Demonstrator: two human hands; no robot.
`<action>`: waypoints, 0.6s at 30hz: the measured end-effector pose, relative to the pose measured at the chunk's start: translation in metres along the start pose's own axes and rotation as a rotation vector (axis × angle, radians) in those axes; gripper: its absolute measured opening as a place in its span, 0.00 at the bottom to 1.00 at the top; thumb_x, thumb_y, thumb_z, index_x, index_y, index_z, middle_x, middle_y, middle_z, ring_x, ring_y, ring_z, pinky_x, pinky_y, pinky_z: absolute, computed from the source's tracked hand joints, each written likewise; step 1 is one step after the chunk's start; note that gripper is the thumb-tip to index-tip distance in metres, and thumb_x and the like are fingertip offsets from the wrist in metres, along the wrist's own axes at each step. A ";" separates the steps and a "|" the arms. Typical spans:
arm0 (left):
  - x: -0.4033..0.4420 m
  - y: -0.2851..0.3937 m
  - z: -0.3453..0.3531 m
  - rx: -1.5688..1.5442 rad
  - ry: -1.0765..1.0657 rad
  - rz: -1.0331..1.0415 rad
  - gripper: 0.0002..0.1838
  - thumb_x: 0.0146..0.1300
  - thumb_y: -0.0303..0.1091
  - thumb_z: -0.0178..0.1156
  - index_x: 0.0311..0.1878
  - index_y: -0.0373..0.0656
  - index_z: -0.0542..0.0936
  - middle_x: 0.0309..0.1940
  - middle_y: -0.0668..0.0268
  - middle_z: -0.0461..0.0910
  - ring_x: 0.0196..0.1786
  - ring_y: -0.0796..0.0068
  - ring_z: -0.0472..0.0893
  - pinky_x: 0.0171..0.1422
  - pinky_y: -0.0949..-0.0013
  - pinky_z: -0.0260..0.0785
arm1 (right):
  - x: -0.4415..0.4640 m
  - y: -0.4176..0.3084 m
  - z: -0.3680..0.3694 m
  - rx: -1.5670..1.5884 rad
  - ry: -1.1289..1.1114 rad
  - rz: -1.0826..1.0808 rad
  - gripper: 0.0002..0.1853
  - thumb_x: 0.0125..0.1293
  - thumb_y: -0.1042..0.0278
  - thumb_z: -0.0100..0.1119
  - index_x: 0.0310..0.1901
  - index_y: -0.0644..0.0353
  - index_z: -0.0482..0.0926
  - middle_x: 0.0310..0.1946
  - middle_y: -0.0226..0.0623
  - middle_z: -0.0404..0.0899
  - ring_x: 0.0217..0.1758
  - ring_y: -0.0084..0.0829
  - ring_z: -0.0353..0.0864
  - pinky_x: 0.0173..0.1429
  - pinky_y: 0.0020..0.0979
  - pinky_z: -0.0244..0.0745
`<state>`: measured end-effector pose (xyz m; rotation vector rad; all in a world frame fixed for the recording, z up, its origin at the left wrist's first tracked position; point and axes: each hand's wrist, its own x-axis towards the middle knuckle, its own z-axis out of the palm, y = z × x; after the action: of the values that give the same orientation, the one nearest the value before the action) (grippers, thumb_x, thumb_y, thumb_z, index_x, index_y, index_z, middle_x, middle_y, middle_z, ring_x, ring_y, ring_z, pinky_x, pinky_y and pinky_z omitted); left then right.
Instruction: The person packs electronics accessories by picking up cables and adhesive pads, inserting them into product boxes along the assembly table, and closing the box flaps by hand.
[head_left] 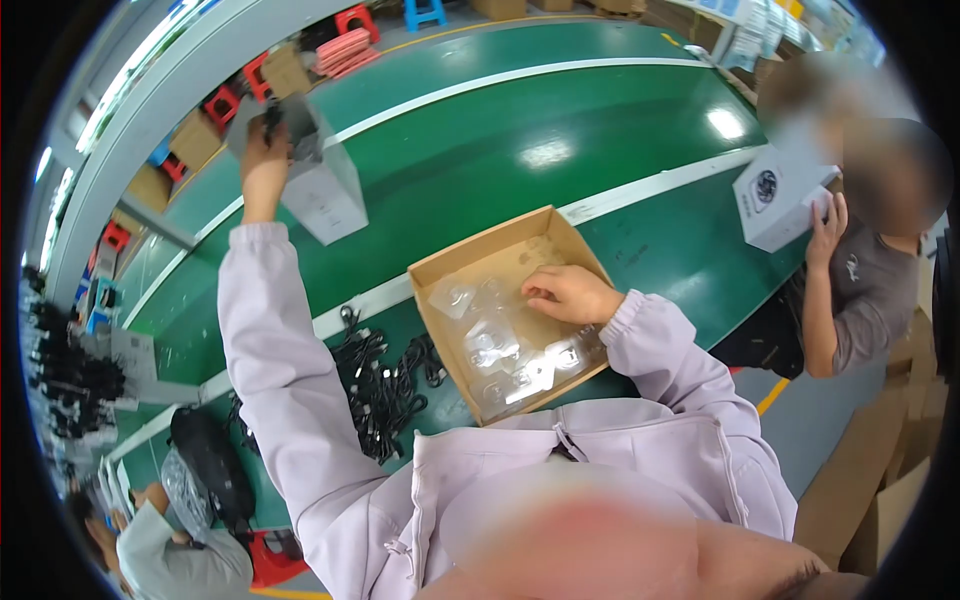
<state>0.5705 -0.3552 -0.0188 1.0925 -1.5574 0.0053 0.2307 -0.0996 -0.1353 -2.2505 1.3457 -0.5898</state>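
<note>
My left hand [264,165] is reached out over an open white box [330,195] at the upper left. Its fingers are closed on a dark thing that looks like a coiled black cable, partly hidden by the hand and blurred. Over a shallow cardboard box [455,262] at the middle is my right hand [572,293], its fingers curled in. Whether it pinches something small or see-through does not show. Several clear plastic pieces [492,345] lie in the cardboard box, below and left of that hand. A pile of coiled black cables [380,395] lies just left of this box.
A green conveyor or table surface [450,150] with white rails runs across. On the right a co-worker holds a white printed box [775,195]. Another person sits at lower left near a black bag [212,465]. Red stools [222,105] and cartons stand beyond.
</note>
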 end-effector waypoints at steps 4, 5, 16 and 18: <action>0.008 -0.010 -0.026 -0.099 -0.620 -0.423 0.19 0.58 0.36 0.53 0.52 0.42 0.70 0.40 0.52 0.78 0.43 0.45 0.75 0.48 0.57 0.67 | -0.001 0.001 0.001 -0.043 0.005 -0.037 0.09 0.57 0.68 0.56 0.39 0.59 0.74 0.33 0.36 0.75 0.32 0.33 0.77 0.37 0.30 0.72; 0.003 -0.020 -0.025 0.109 -0.625 -0.237 0.18 0.57 0.36 0.54 0.52 0.43 0.71 0.40 0.54 0.78 0.43 0.47 0.75 0.49 0.58 0.68 | -0.001 0.002 0.002 -0.026 0.022 -0.050 0.09 0.57 0.68 0.55 0.39 0.59 0.74 0.33 0.36 0.75 0.32 0.33 0.76 0.37 0.30 0.72; -0.037 -0.007 0.028 0.461 -0.328 0.123 0.10 0.55 0.35 0.54 0.39 0.45 0.76 0.45 0.59 0.76 0.47 0.54 0.74 0.50 0.59 0.67 | -0.007 -0.001 -0.005 0.036 0.104 -0.081 0.08 0.57 0.69 0.56 0.38 0.60 0.74 0.34 0.37 0.75 0.32 0.33 0.76 0.38 0.29 0.71; -0.059 -0.033 0.049 0.541 -0.280 0.165 0.13 0.56 0.38 0.53 0.40 0.41 0.75 0.46 0.59 0.74 0.50 0.55 0.72 0.55 0.57 0.63 | -0.006 0.000 -0.005 0.099 0.148 -0.122 0.08 0.57 0.71 0.56 0.38 0.61 0.74 0.33 0.36 0.75 0.32 0.31 0.76 0.37 0.28 0.71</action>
<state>0.5469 -0.3643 -0.0988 1.4222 -1.9580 0.4235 0.2248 -0.0950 -0.1321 -2.2565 1.2244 -0.8618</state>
